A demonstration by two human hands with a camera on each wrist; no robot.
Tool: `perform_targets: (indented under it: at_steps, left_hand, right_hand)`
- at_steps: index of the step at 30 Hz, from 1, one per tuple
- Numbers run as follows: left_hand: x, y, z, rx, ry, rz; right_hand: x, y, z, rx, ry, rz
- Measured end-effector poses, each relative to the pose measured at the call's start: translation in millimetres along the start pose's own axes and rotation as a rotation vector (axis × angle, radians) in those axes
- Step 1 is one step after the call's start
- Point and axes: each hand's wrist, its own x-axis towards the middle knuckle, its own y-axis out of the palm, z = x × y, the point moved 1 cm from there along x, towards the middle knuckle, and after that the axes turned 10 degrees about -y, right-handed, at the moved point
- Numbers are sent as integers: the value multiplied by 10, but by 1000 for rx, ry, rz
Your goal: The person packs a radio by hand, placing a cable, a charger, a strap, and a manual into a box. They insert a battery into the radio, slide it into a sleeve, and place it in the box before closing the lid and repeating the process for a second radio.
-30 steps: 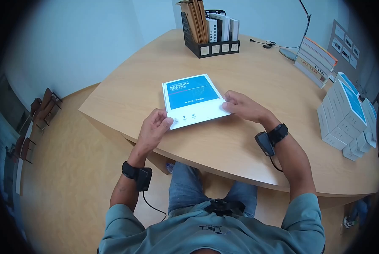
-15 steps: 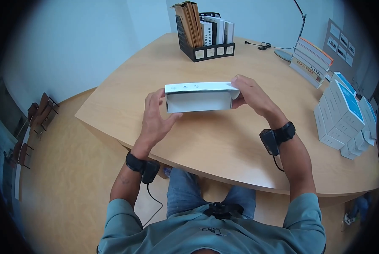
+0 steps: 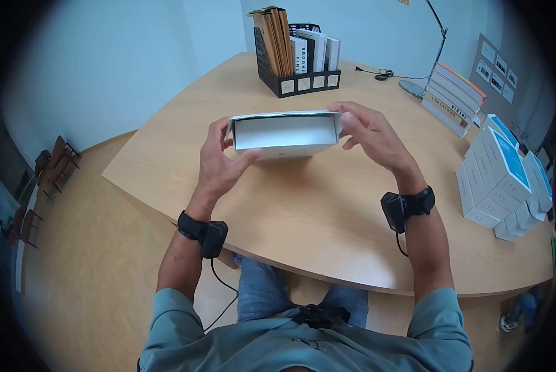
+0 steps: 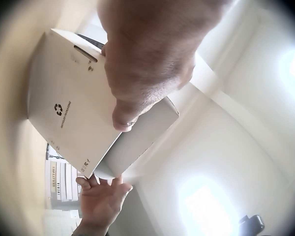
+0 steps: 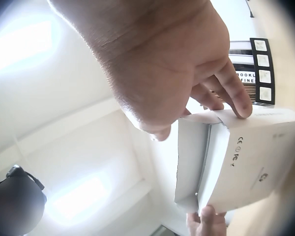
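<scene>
A white cardboard box [image 3: 284, 133] is held tipped over the desk, one narrow end facing me. My left hand [image 3: 219, 161] grips its left side, thumb along the lower front edge and fingers around the far side. At the upper right corner, my right hand [image 3: 374, 133] holds the box with the thumb by the end flap and fingers on the side. In the right wrist view the flap [image 5: 191, 162] stands out from the box's end. Small printed marks, a recycling sign among them, show on the underside [image 4: 64, 93] in the left wrist view. The box's contents are hidden.
On the wooden desk [image 3: 278, 229], a black file holder [image 3: 309, 84] with folders and books stands at the back. To the right are a stack of books [image 3: 452, 99], a lamp base [image 3: 412, 88] and several white boxes with blue tops [image 3: 498, 173].
The box has tipped up from lying with its blue cover in sight, so its end now faces me. My left thumb has moved onto the lower edge, and my right hand has shifted to the upper corner.
</scene>
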Motion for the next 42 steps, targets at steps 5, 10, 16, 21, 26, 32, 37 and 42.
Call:
perform_targets:
  at_steps: [5,10,16,21,26,32,37,42]
  left_hand:
    - [-5,0,-94,-18,-1,-11]
    - [52,4,-10,-63,61,-47]
    - [76,-40,-56,98,125,-86]
    - [13,-50,125,-152,121,-76]
    - [37,-116,109,-120,77,-50]
    - [74,-144,-3,-51,79,-29]
    - [150,-353,-165,37,18,65]
    - [314,-543,-527,195,-33,136]
  right_hand:
    - [96,-27,-52,-7,19,14]
    - [120,31,-158,-37,-30,20]
    - [158,127,-234,7,-66,-72]
    - [176,150,-267,18,-65,-133]
    - [178,172,-302,-42,-64,-90]
    - [174,299,-406,-47,-161,-21]
    - [238,296,-473,22,-131,-19]
    - [240,327,-459,-47,-172,-19]
